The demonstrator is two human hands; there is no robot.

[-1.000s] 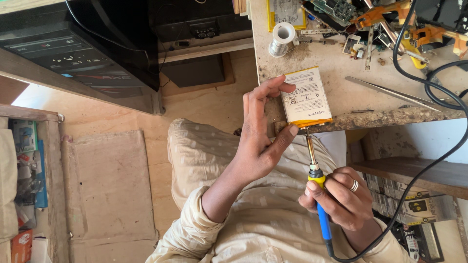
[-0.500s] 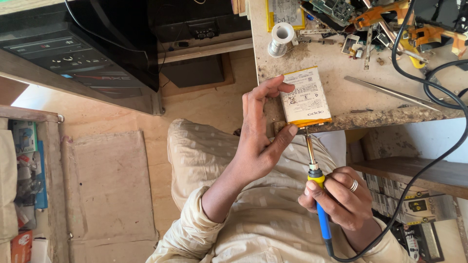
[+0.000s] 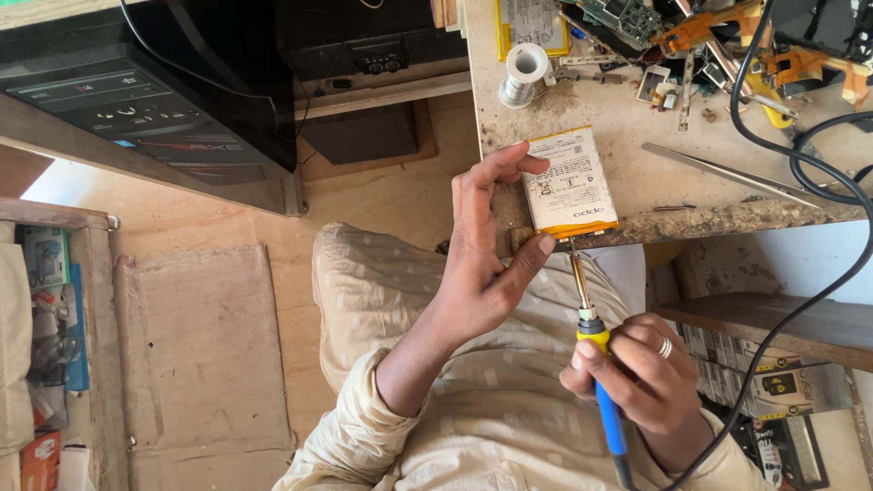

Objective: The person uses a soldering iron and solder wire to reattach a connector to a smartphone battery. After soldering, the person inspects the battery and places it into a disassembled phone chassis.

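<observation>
— Nothing much has shifted since the earlier frames: the phone battery point(image 3: 571, 183) lies in the same spot at the front edge of the workbench point(image 3: 627, 136), and both hands keep their places.

— How is it held?

— The left hand point(image 3: 486, 264) pinches the flat white-and-yellow pack by its near side, fingertips on the upper corner and thumb at the lower yellow end, pressing it onto the bench. The right hand point(image 3: 637, 373) is closed around the blue-and-yellow handle of a soldering iron point(image 3: 591, 345), ring on one finger, with the tip reaching up to the battery's lower edge. Whether the tip actually touches metal I cannot tell.

— What would make this go well?

— My judgement: keep the thumb clear of the hot tip, which sits very near it, and work only on the terminal strip, briefly, so the heat does not soak into the cell. The pack overhangs the crumbling bench edge a little, so steady downward pressure matters.

— And around it?

— A solder spool point(image 3: 525, 73) stands farther back on the bench, long tweezers point(image 3: 727, 173) lie to the right, and circuit boards point(image 3: 627, 16) with orange flex cables clutter the far side. The iron's black cord point(image 3: 800, 155) loops across the bench and down past the right arm.
</observation>
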